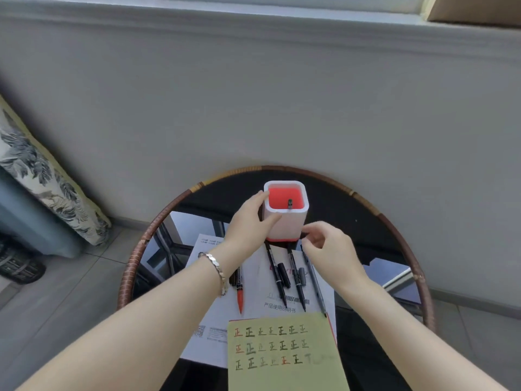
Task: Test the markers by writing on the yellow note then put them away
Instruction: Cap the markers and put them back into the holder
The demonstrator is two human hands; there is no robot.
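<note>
A yellow note (284,354) with three rows of written characters lies at the near edge of the table. Beyond it, on white paper (214,328), lie a red-tipped marker (240,292), two black markers (276,275) (296,277) and a grey pen (315,283). A white pen holder (284,221) with a red inside stands further back, one dark marker (289,204) in it. My left hand (248,221) grips the holder's left side. My right hand (327,246) hovers by the holder's lower right, fingers curled and pinched, with nothing visible in them.
The round glass table has a wicker rim (135,258) and stands against a grey wall. A patterned cushion (42,176) leans at the left. Tiled floor lies on both sides.
</note>
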